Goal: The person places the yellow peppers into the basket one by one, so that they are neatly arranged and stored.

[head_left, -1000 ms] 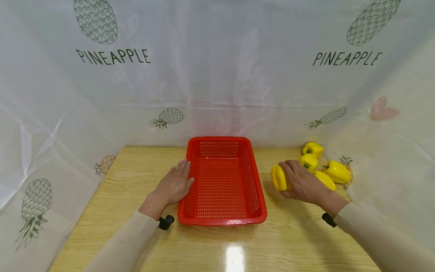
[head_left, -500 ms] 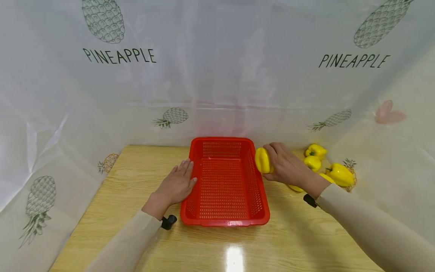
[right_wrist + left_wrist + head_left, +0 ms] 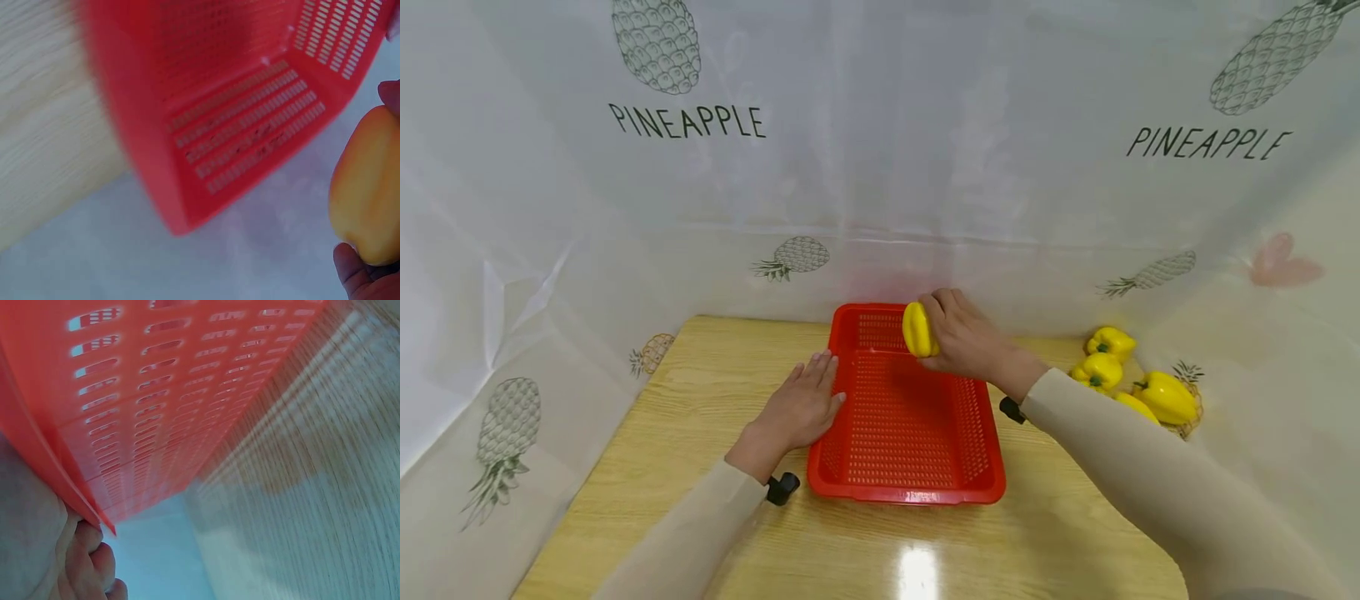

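A red plastic basket (image 3: 906, 495) with perforated walls and floor sits on the wooden table. Over its back part, my right hand (image 3: 967, 340) grips a yellow bell pepper (image 3: 919, 330) by its sides. The right wrist view shows the same pepper (image 3: 367, 190) between thumb and fingers, beside the basket wall (image 3: 269, 131). My left hand (image 3: 797, 406) rests on the basket's left rim with its fingers straight; from the left wrist, the hand (image 3: 81, 562) is seen against the rim's outer side. Nothing lies on the visible basket floor.
Several more yellow bell peppers (image 3: 1166, 397) lie in a cluster at the table's back right corner. A white plastic sheet (image 3: 895, 167) printed with pineapples hangs behind the table (image 3: 737, 367) and along both sides.
My right hand has carried the bell pepper up and leftward, from the table right of the basket to above its back part. The left hand stays at the left rim.
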Tool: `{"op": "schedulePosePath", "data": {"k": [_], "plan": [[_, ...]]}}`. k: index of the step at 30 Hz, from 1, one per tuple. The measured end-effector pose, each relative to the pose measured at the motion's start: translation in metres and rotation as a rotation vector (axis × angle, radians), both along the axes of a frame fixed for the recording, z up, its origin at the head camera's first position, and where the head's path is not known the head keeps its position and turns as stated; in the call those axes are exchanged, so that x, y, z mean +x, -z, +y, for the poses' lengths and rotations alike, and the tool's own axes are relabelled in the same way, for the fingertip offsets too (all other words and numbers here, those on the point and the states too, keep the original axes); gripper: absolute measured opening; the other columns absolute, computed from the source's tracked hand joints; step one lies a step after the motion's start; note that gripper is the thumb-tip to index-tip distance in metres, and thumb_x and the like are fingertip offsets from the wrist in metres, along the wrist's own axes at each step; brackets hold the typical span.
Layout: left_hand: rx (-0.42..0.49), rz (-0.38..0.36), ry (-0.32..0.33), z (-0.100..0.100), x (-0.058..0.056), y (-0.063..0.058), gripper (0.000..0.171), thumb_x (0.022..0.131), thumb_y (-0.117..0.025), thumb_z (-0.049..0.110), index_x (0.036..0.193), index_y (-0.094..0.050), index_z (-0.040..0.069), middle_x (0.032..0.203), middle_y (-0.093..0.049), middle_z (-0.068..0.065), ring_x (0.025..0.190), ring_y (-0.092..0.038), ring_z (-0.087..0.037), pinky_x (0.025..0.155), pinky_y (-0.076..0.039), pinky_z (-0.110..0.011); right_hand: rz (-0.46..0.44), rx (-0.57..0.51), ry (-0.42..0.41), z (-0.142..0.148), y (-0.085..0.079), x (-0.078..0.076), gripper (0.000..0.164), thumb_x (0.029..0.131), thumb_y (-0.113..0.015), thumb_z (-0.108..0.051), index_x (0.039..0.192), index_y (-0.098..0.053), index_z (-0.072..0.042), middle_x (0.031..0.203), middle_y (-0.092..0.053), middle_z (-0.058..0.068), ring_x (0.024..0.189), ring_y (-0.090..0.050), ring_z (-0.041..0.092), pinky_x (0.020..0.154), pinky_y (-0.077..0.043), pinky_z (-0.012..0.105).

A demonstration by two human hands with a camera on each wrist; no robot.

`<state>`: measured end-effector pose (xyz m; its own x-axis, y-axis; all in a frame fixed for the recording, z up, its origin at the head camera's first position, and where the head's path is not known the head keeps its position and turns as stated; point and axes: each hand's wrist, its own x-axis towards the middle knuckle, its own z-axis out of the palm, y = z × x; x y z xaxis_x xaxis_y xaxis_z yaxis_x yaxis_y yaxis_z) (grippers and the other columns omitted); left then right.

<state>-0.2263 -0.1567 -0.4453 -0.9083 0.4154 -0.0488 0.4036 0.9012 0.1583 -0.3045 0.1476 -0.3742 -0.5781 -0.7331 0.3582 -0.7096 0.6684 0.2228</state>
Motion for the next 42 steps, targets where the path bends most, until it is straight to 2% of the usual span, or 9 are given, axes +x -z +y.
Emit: {"op": "schedulePosePath", "data": {"k": [5, 9, 18, 26, 34, 42], "plan": [[-0.011, 0.002, -0.01, 0.0, 0.001, 0.0, 0.071, 0.114, -0.039, 0.04, 0.166, -0.02, -0.005, 0.175, -0.016, -0.021, 0.163, -0.017, -0.038, 0.132, -0.02, -0.055, -0.038, 0.0, 0.021, -0.027, 0.01, -0.01, 0.088, 0.081, -0.086, -0.045, 0.139, -0.044, 0.007, 0.122, -0.054, 0.023, 0.112, -0.054, 0.036, 0.099, -0.056, 0.042], [-0.014, 0.001, -0.018, 0.001, 0.0, 0.001, 0.07, 0.114, -0.037, 0.04, 0.166, -0.02, -0.003, 0.175, -0.016, -0.02, 0.163, -0.016, -0.037, 0.132, -0.019, -0.053, -0.094, -0.046, 0.027, -0.041, 0.023, -0.017, 0.088, 0.08, -0.089, -0.041, 0.137, -0.044, 0.008, 0.123, -0.052, 0.022, 0.111, -0.053, 0.035, 0.1, -0.055, 0.042], [-0.033, 0.009, -0.026, 0.003, 0.001, -0.001, 0.07, 0.114, -0.038, 0.04, 0.167, -0.02, -0.002, 0.175, -0.017, -0.018, 0.163, -0.017, -0.035, 0.132, -0.019, -0.052, -0.193, -0.053, 0.077, -0.053, 0.046, -0.027, 0.079, 0.084, -0.087, -0.037, 0.136, -0.042, 0.003, 0.124, -0.05, 0.018, 0.112, -0.052, 0.031, 0.103, -0.056, 0.038], [-0.044, 0.006, -0.028, 0.003, 0.001, -0.002, 0.07, 0.114, -0.039, 0.04, 0.166, -0.02, -0.003, 0.175, -0.017, -0.018, 0.163, -0.017, -0.035, 0.132, -0.019, -0.052, -0.199, 0.0, 0.116, -0.056, 0.061, -0.035, 0.079, 0.084, -0.086, -0.038, 0.136, -0.044, 0.003, 0.123, -0.052, 0.019, 0.111, -0.051, 0.033, 0.098, -0.057, 0.038], [-0.056, 0.009, -0.019, 0.004, -0.001, -0.002, 0.07, 0.114, -0.038, 0.04, 0.167, -0.02, -0.002, 0.175, -0.017, -0.019, 0.163, -0.017, -0.035, 0.132, -0.019, -0.052, -0.237, 0.105, 0.174, -0.063, 0.077, -0.037, 0.082, 0.088, -0.084, -0.042, 0.143, -0.043, 0.002, 0.132, -0.053, 0.02, 0.116, -0.053, 0.033, 0.108, -0.052, 0.04], [-0.074, 0.018, -0.027, 0.005, -0.001, -0.002, 0.07, 0.114, -0.039, 0.041, 0.166, -0.022, -0.002, 0.175, -0.02, -0.018, 0.163, -0.02, -0.035, 0.132, -0.021, -0.052, -0.271, 0.14, 0.19, -0.079, 0.088, -0.038, 0.085, 0.088, -0.083, -0.047, 0.147, -0.042, 0.001, 0.133, -0.053, 0.018, 0.119, -0.053, 0.032, 0.114, -0.05, 0.04]]}}
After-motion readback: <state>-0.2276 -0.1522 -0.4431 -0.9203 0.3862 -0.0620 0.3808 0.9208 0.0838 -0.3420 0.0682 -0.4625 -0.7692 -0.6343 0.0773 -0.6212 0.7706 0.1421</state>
